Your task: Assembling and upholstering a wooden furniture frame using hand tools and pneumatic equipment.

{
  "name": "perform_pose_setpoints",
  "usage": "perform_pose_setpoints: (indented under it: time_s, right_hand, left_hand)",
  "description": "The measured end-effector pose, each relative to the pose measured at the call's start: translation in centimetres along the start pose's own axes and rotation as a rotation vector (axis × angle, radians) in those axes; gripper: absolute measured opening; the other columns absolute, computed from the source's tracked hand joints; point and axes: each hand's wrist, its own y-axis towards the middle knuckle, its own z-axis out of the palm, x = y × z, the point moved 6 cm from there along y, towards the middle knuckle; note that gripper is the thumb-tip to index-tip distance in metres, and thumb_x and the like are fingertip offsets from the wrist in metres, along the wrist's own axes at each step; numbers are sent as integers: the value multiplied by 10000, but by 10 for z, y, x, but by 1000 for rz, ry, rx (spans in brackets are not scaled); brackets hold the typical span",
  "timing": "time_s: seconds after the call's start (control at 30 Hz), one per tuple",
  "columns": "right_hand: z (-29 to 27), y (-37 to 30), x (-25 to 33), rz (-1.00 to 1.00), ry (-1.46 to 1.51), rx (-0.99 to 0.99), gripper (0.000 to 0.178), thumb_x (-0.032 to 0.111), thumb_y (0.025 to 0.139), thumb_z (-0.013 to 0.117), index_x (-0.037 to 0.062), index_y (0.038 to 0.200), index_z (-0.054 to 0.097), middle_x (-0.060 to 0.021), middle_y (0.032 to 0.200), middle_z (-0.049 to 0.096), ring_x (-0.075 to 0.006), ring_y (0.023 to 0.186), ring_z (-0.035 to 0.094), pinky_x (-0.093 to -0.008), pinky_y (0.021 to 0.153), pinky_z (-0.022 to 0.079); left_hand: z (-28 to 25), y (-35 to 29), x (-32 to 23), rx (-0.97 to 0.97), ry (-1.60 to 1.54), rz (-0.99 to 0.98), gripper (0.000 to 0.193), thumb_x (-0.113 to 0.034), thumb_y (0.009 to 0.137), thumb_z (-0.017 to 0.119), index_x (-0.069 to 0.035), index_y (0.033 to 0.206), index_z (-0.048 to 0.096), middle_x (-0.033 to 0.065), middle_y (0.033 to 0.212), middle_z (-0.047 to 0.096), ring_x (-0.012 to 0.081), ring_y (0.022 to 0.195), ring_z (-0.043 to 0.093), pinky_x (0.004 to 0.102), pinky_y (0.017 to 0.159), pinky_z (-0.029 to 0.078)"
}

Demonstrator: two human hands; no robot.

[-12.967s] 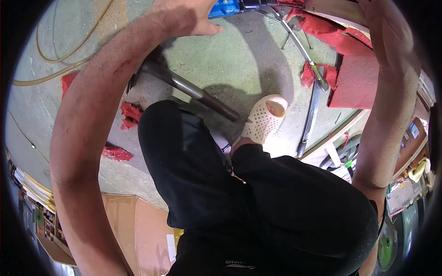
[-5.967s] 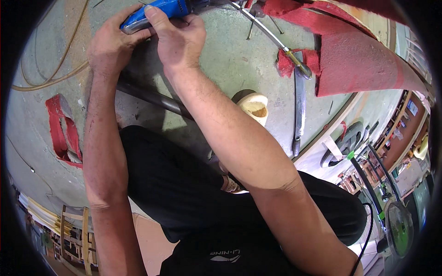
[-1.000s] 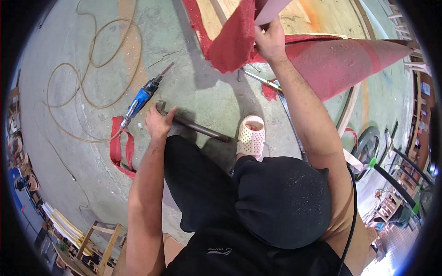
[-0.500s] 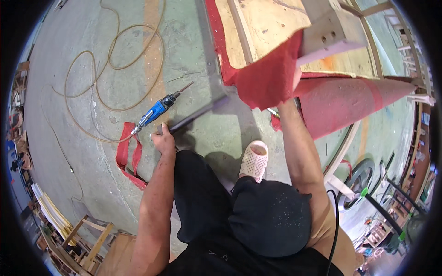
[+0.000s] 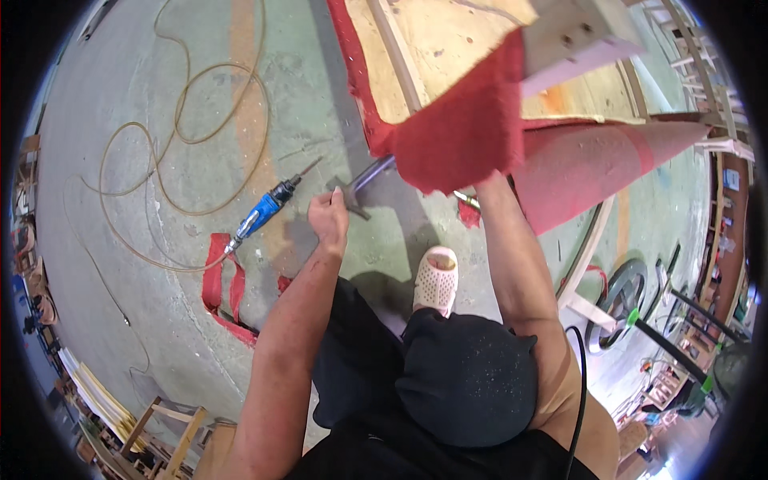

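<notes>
My left hand (image 5: 328, 218) is closed around the near end of a dark T-shaped metal bar (image 5: 373, 172); its far end reaches toward the red fabric flap (image 5: 464, 132). The flap hangs from the corner of an upturned wooden furniture frame (image 5: 580, 44). My right forearm (image 5: 516, 240) reaches up behind that flap, which hides my right hand and whatever it touches. Beside the right wrist the shiny end of a metal tool (image 5: 466, 200) shows. To the left of my left hand a blue air-powered driver (image 5: 262, 214) lies on the floor.
A yellowish air hose (image 5: 188, 136) loops over the floor at the left. Red fabric strips (image 5: 216, 288) lie by the driver. A red fabric-covered panel (image 5: 584, 172) extends right. My foot in a pale clog (image 5: 436, 280) stands in the middle. A black wheel (image 5: 616, 296) lies right.
My left hand has moved right and up with the metal bar, which has turned so its crosspiece shows. The view has shifted slightly; my right arm stays reaching behind the fabric.
</notes>
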Motion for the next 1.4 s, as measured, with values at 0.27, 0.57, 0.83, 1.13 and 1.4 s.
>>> perform_pose_setpoints:
  time_s: [0.27,0.57,0.83,1.13,1.4]
  right_hand:
    - [22,-15,38,-66,-125,87,687,555,956,664,-62,1240,562,-161,1069,695,-236,1031,657,-378,905,513]
    - [22,-49,117,201,-1191,734,642,510,891,710,-30,1232,644,-248,1039,727,-376,989,719,-453,896,568]
    - [132,6,87,41,-835,647,757,575,919,610,-28,1376,573,-294,1320,625,-379,1248,615,-433,1084,475]
    - [117,-11,62,-108,-909,621,665,441,1003,524,-34,1465,472,-258,1542,442,-378,1463,386,-422,1216,315]
    - [110,-18,66,-136,-895,587,637,445,1002,546,-5,1452,497,-242,1520,470,-367,1422,439,-418,1196,346]
  left_hand:
    - [-26,1,-49,165,426,668,326,-224,866,804,8,1070,701,182,1021,699,341,963,668,407,896,527]
    - [-130,61,-65,0,1161,458,712,-391,758,871,-63,1332,606,250,1260,621,424,1172,591,521,1016,469]
    - [-132,57,-43,449,922,424,477,-269,749,838,30,1100,715,172,930,724,244,798,681,407,740,550]
    - [-87,-38,-53,908,683,214,529,-349,841,811,-40,1248,675,66,952,715,158,867,641,344,814,519]
    - [-3,-7,-134,851,960,716,597,-401,836,812,-74,1305,641,180,1011,722,302,974,712,407,888,546]
